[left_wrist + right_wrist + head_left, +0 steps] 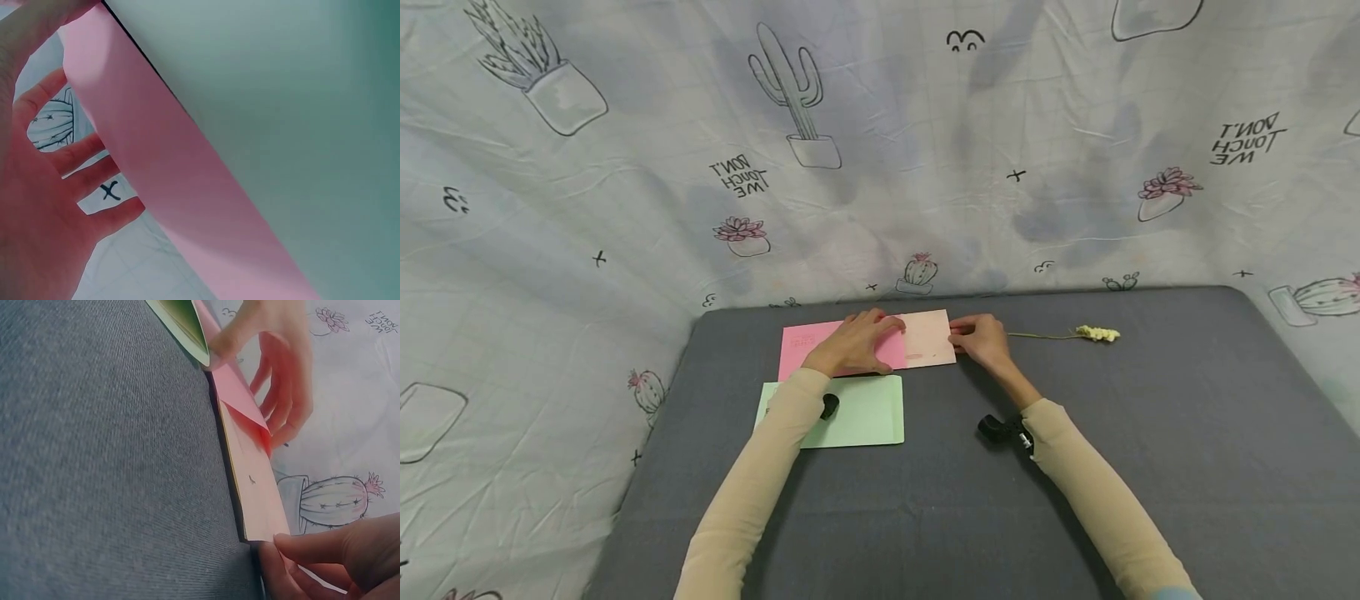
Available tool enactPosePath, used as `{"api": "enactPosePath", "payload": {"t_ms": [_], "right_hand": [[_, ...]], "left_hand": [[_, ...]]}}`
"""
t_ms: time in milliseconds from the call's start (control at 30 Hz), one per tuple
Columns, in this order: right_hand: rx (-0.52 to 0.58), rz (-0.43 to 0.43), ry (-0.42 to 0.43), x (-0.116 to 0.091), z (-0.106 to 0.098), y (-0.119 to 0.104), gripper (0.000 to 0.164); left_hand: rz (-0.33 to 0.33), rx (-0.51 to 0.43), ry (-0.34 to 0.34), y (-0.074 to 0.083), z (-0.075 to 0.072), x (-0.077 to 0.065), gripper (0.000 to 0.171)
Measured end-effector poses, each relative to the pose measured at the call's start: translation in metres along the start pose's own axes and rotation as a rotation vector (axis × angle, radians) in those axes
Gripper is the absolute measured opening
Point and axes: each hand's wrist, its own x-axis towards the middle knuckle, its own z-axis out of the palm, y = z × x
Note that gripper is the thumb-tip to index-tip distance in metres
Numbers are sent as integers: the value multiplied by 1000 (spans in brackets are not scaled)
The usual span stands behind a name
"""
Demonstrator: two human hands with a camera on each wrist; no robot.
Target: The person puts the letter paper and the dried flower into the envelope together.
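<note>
A pink envelope [805, 340] lies near the back of the table, with a pale pink card [928, 337] jutting from its right end. My left hand [859, 343] spans the envelope, thumb at the near edge and fingertips at the far edge, as the left wrist view of the hand [44, 206] also shows. At the card's outer end, my right hand [988, 340] pinches its edge between thumb and fingers. The right wrist view shows the card [256, 487] partly inside the envelope's open end. How far it reaches inside is hidden.
Just in front of the pink envelope is a light green envelope [868, 412], partly covered by the left forearm. A yellow flower [1097, 333] on a thin stem lies right of the right hand. Behind the grey table [925, 517] hangs a cactus-print cloth [880, 167].
</note>
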Motion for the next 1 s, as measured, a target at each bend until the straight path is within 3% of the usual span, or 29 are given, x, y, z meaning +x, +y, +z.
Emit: {"api": "enactPosePath", "payload": {"t_ms": [133, 367, 1000], "right_hand": [[14, -19, -38, 2, 4, -2, 24], [-60, -93, -105, 4, 11, -5, 24], [-224, -160, -107, 2, 28, -17, 22]], "left_hand": [[-8, -6, -3, -2, 0, 2, 69], [5, 20, -2, -4, 1, 6, 72], [11, 51, -10, -1, 0, 8, 69]]}}
